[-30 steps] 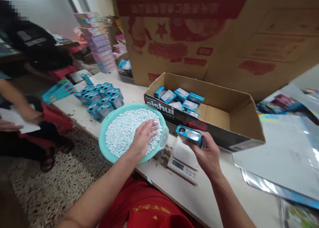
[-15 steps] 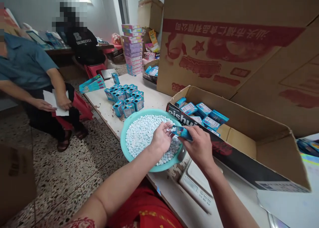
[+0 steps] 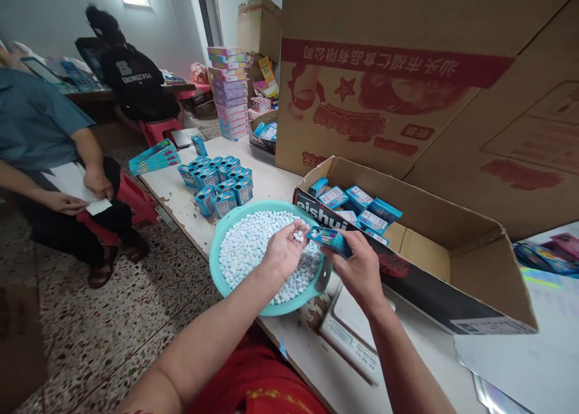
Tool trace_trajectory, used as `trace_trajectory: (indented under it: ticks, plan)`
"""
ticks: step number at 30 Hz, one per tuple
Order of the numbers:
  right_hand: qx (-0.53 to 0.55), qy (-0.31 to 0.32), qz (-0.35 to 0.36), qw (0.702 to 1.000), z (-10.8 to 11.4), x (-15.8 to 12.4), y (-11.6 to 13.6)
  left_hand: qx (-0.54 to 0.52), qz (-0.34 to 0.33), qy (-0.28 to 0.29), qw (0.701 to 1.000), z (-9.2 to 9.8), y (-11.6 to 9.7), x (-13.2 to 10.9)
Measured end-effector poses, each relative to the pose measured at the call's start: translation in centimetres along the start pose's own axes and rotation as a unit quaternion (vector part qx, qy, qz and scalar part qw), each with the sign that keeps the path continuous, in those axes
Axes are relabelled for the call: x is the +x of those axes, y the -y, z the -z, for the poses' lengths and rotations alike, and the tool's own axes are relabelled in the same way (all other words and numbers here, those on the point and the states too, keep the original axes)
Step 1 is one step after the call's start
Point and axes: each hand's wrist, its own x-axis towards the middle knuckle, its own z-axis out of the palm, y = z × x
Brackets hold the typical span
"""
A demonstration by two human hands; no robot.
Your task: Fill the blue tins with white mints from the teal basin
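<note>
My left hand (image 3: 284,250) is cupped palm up over a teal basin (image 3: 221,281) of small white tablets (image 3: 253,248), with a few tablets on its fingers. My right hand (image 3: 359,266) grips a small blue box (image 3: 329,239), tilted with its open end against the left fingertips. Both hands hover above the right side of the basin. A white digital scale (image 3: 353,335) lies on the table just below my right hand.
An open cardboard tray (image 3: 452,245) to the right holds several blue boxes (image 3: 357,200). More blue boxes (image 3: 217,182) stand behind the basin. A big carton (image 3: 407,70) rises at the back. Two people sit at left, one holding paper (image 3: 75,185).
My left hand left the tablets in the basin and rose, cupped, with tablets in it. My right hand brought the blue box over to meet it. The view swung left.
</note>
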Motion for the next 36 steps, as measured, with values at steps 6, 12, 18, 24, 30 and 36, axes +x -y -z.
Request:
trace_trajectory:
  ticks: [6,12,18,24,30,36]
  plan:
    - [0.196,-0.099,-0.147,0.965,1.7,-1.1,-1.6,0.420,-0.174,0.047,0.890,2.1,-2.7,0.4]
    - [0.310,-0.045,-0.151,0.938,-0.2,-1.5,-0.1,0.551,-0.243,0.351,0.717,-2.2,-3.7,-2.2]
    - [0.259,-0.149,-0.103,0.949,2.8,0.5,-3.3,0.641,-0.317,0.249,0.653,-5.1,-7.6,0.8]
    - [-0.102,-0.111,-0.174,0.973,10.1,7.3,-12.9,0.782,-0.411,-0.099,0.458,-2.7,-14.5,13.3]
    - [-0.259,0.106,-0.212,0.936,8.5,14.9,-19.3,0.911,-0.229,-0.123,0.319,0.4,-14.1,19.8]
    - [-0.289,0.175,-0.264,0.903,4.4,16.1,-21.9,0.927,-0.235,-0.113,0.271,0.0,-14.2,17.2]
